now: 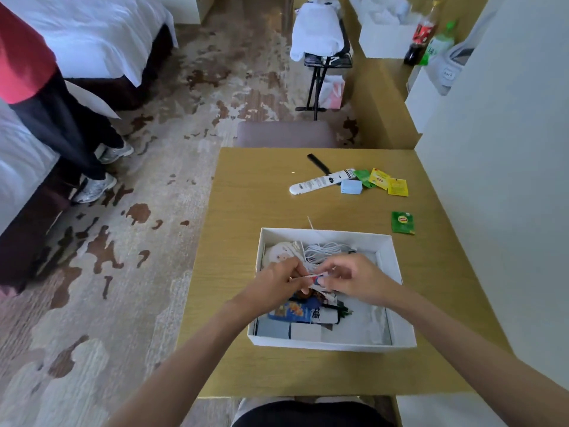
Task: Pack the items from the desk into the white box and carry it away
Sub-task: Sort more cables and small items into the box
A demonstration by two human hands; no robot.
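The white box (397,257) sits open on the wooden desk (246,211). Inside lie a coiled white cable (323,249), a round white item (281,254), colourful packets (295,311) and small boxes. Over the box, my left hand (277,280) and my right hand (354,278) both pinch a small red-white-blue packet (315,277). On the desk beyond lie a white remote (320,181), a black comb (318,163), a light-blue small box (351,186), yellow tea bags (388,181), a green tea bag by them (363,177) and one green tea bag apart (402,222).
A padded stool (286,134) stands behind the desk. A white wall (498,180) borders the desk's right side. A person in a red top (46,103) stands at the left by the beds. Bottles (421,35) stand on a far counter, near a luggage rack (326,60).
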